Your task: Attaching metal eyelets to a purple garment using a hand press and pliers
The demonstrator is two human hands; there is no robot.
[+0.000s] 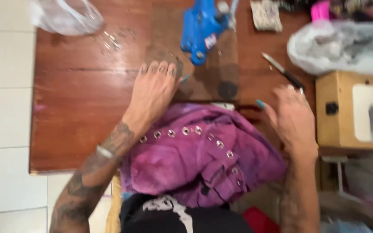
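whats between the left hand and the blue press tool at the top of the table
In the head view, only a dark worn board lies between the left hand and the blue metal press tool.

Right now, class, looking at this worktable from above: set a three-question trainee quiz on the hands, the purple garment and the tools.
1. True or false: the left hand lies flat on the wooden table, holding nothing.
2. What runs in a line across the purple garment? A) metal eyelets B) a zip C) wooden buttons
3. Which tool stands at the far edge, beyond the left hand?

Key
1. True; the right hand is open too.
2. A, the metal eyelets.
3. The blue press tool; a knife-like tool lies to its right.
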